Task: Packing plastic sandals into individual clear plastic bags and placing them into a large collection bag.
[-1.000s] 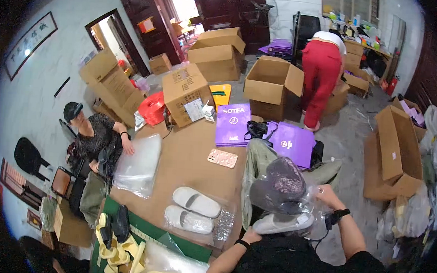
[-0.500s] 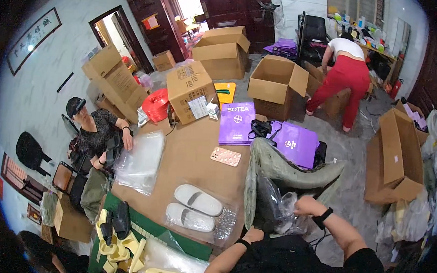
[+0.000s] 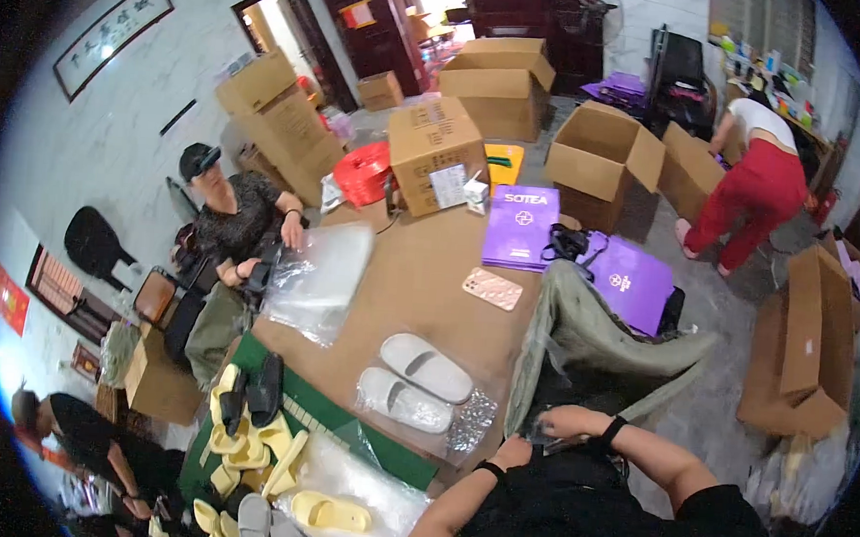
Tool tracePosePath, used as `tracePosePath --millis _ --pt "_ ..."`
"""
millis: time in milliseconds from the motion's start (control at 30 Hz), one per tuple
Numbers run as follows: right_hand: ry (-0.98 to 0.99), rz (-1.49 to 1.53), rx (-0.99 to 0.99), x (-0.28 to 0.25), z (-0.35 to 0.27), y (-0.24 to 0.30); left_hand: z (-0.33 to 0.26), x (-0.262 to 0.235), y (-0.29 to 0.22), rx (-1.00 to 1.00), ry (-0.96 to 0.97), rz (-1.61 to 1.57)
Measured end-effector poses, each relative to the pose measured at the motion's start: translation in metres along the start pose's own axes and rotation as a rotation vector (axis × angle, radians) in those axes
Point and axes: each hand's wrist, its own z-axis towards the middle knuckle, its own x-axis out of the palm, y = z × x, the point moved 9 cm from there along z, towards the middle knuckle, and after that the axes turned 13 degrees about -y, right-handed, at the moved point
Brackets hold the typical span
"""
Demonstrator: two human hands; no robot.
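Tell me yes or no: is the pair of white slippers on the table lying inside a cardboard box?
No. The white slippers lie side by side on clear plastic on the brown table, outside every box.

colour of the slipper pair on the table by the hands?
White slippers, lying on clear plastic; the head view, the only one, shows them clearly.

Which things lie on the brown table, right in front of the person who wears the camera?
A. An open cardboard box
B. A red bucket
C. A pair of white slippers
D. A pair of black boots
C: a pair of white slippers lies side by side on the brown table, just beyond the left hand.
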Motion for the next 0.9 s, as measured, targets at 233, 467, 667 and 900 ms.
tracePosePath --millis 233,467,667,900 --pt "-0.206 -0.11 -0.169 -0.033 0.116 0.135 -0.021 0.065 0.027 -0.293 -0.066 -0.106" --pt "-0.217 -0.273 -0.085 -0.025 0.15 0.118 -0.023 0.06 0.014 -0.221 -0.2 0.061" --pt "-0.193 0.765 -0.204 -0.078 0.116 0.155 -0.005 0.083 0.024 -0.178 -0.116 0.06" --pt "-0.355 1.705 0.301 -0.174 -0.047 0.06 -0.013 0.04 0.023 -0.035 -0.009 0.015"
